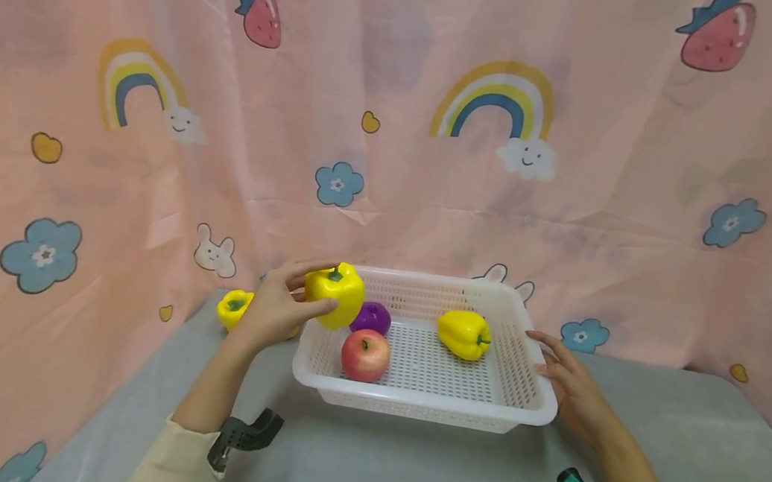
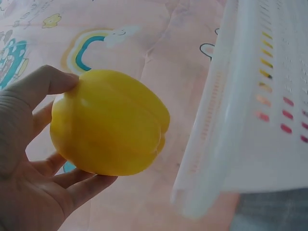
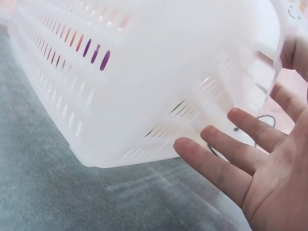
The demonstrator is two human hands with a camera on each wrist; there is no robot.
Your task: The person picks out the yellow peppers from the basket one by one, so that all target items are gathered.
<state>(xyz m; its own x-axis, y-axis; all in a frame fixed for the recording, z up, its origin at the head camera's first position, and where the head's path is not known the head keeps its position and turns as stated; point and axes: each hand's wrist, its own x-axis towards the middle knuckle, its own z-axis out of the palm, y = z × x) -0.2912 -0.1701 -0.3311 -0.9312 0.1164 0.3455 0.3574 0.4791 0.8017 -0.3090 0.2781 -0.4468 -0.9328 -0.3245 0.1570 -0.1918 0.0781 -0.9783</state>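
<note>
My left hand (image 1: 278,304) grips a yellow bell pepper (image 1: 334,296) between thumb and fingers, above the left end of a white plastic basket (image 1: 415,406). In the left wrist view the pepper (image 2: 110,122) is held beside the basket's outer wall (image 2: 207,144). Inside the basket lie a red apple (image 1: 365,355), a purple round item (image 1: 371,318) partly behind the raised pepper, and another yellow bell pepper (image 1: 464,334). At the basket's right end rests my right hand (image 1: 573,392). Its fingers (image 3: 216,171) are spread and fairly straight against the wall and rim.
Another yellow bell pepper (image 1: 233,306) sits on the grey table (image 1: 357,463) left of the basket, partly hidden by my left hand. A pink patterned curtain (image 1: 392,159) hangs close behind the table.
</note>
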